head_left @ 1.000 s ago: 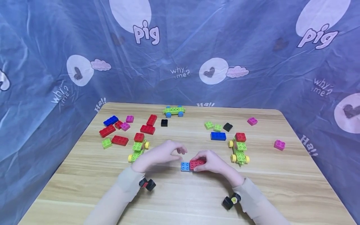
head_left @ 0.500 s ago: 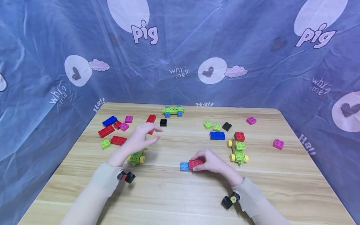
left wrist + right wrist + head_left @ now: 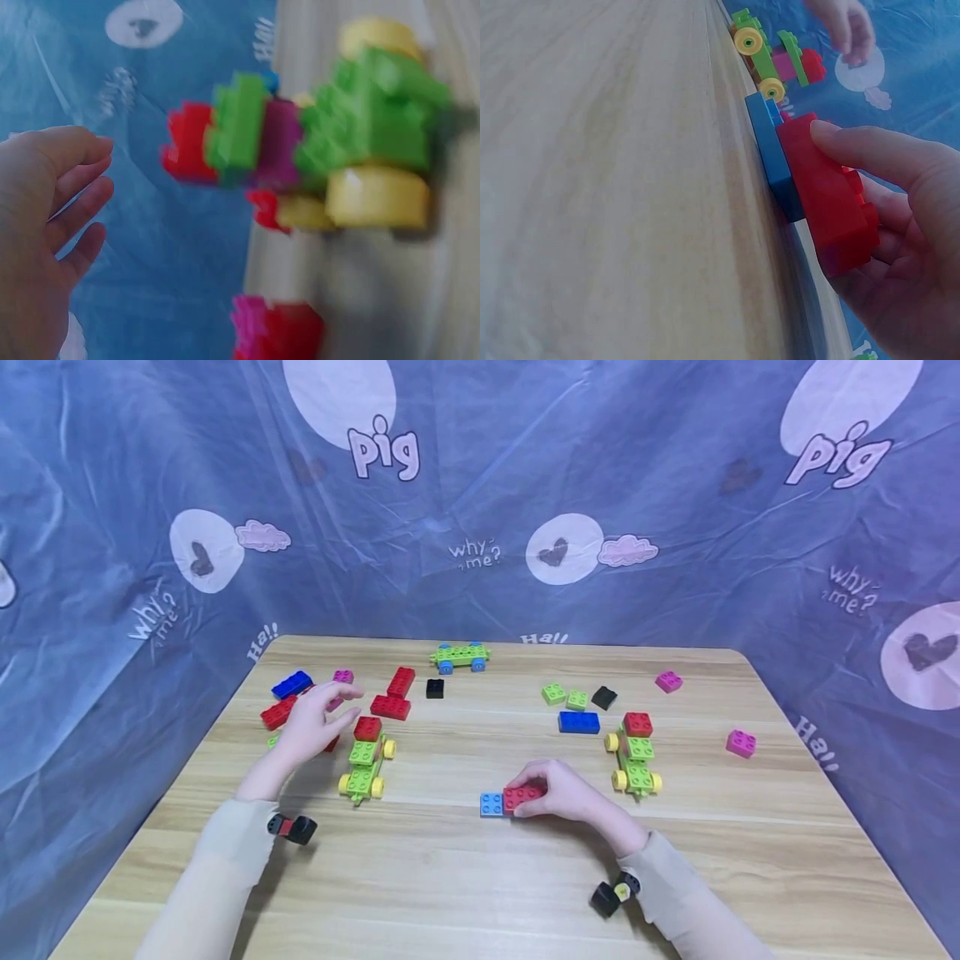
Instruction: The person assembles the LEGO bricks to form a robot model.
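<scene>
My right hand [image 3: 555,792] grips a red building brick [image 3: 829,195] between thumb and fingers. That brick sits offset on top of a blue brick [image 3: 771,146], whose studs [image 3: 491,804] stay bare on the left side. My left hand [image 3: 309,725] is over the bricks at the table's left, fingers relaxed and nothing in them. It overlaps red bricks [image 3: 278,713] and a pink brick [image 3: 342,677] in the head view, hiding parts of them. In the left wrist view, the left hand [image 3: 56,202] appears apart from a blurred green toy car [image 3: 375,112] with yellow wheels.
A second toy car [image 3: 637,768] with a red brick on top stands right of the right hand. Farther back are a green wheeled base [image 3: 461,656], red bricks [image 3: 390,707], black bricks [image 3: 435,688], a dark blue brick [image 3: 578,722], small green bricks [image 3: 553,693] and pink bricks [image 3: 741,743].
My left hand has moved away from the blue and red bricks, leftward past the left toy car to the bricks at the left. The right hand keeps its grip in the same place.
</scene>
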### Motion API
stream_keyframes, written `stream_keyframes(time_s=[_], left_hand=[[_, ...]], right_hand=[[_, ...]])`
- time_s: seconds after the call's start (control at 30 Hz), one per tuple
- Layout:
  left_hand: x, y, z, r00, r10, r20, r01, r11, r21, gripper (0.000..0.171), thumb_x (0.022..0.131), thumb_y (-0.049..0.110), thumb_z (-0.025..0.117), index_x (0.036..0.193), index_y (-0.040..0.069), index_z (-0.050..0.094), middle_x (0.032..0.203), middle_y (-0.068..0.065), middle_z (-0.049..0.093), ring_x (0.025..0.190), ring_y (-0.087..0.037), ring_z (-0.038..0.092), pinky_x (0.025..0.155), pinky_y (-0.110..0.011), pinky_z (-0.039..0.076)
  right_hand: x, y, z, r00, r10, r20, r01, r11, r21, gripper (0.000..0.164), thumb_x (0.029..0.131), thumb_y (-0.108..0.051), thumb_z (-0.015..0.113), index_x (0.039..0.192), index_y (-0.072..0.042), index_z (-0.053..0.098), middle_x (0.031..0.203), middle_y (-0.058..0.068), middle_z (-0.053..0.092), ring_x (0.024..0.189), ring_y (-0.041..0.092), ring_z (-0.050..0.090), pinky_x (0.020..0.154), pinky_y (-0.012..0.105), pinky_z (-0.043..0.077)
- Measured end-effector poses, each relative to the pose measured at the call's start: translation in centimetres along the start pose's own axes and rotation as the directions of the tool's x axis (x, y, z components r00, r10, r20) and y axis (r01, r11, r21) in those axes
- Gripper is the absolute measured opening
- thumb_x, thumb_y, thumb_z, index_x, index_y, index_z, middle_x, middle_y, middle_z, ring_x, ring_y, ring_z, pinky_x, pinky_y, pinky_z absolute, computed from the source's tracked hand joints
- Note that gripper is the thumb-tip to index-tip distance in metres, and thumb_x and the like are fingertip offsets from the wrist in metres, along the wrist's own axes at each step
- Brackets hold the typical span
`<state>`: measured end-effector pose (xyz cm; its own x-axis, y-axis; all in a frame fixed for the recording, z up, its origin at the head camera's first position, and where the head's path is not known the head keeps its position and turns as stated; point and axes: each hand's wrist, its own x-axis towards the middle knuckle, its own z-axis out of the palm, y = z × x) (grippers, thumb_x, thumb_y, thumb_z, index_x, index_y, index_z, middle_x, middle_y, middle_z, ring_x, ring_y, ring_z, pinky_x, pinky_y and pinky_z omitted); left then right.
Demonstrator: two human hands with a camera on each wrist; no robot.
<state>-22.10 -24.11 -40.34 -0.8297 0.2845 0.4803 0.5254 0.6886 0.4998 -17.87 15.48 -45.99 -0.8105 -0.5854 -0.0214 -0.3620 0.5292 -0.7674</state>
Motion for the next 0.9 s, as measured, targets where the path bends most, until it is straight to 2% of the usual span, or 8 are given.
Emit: stream_keyframes(time_s=[0.27, 0.57, 0.67, 0.9], left_hand=[[-1.5, -3.1, -0.4, 0.987, -0.107, 0.120, 0.102, 0.993, 0.052, 0.029, 0.088, 0.006, 0.068, 0.116, -0.002, 0.061, 0.115, -0.021, 0.064, 0.106, -0.038, 0.058, 0.090, -0.055, 0.047], [-2.2, -5.4, -1.1, 0.950, -0.195, 0.244, 0.189, 0.981, 0.051, 0.039, 0.087, 0.010, 0.071, 0.120, -0.004, 0.059, 0.124, -0.024, 0.060, 0.120, -0.041, 0.051, 0.101, -0.057, 0.038], [-2.4, -6.0, -1.2, 0.940, -0.201, 0.274, 0.194, 0.980, 0.052, 0.042, 0.084, 0.011, 0.073, 0.121, -0.005, 0.059, 0.124, -0.025, 0.060, 0.120, -0.042, 0.051, 0.102, -0.057, 0.038], [-2.5, -7.1, -1.3, 0.923, -0.174, 0.344, 0.156, 0.985, 0.081, 0.050, 0.078, 0.013, 0.079, 0.121, -0.005, 0.060, 0.120, -0.023, 0.063, 0.117, -0.043, 0.054, 0.100, -0.058, 0.039]], right_hand=[[0.0, 0.1, 0.0, 1.000, -0.001, 0.000, 0.001, 1.000, -0.007, 0.034, 0.074, -0.025, 0.082, 0.104, -0.011, 0.073, 0.095, -0.003, 0.069, 0.088, 0.009, 0.058, 0.080, 0.025, 0.045], [0.1, 0.2, 0.0, 1.000, -0.007, 0.002, 0.007, 1.000, 0.005, 0.034, 0.074, -0.024, 0.082, 0.104, -0.011, 0.073, 0.095, -0.003, 0.069, 0.089, 0.009, 0.058, 0.081, 0.025, 0.045], [0.1, 0.3, 0.0, 1.000, -0.019, -0.001, 0.019, 1.000, 0.003, 0.034, 0.073, -0.024, 0.082, 0.104, -0.011, 0.074, 0.093, -0.004, 0.069, 0.087, 0.007, 0.058, 0.080, 0.024, 0.044], [0.1, 0.6, 0.1, 0.999, -0.037, -0.003, 0.037, 0.999, 0.006, 0.035, 0.072, -0.022, 0.082, 0.103, -0.010, 0.074, 0.091, -0.004, 0.068, 0.085, 0.006, 0.057, 0.078, 0.024, 0.044]])
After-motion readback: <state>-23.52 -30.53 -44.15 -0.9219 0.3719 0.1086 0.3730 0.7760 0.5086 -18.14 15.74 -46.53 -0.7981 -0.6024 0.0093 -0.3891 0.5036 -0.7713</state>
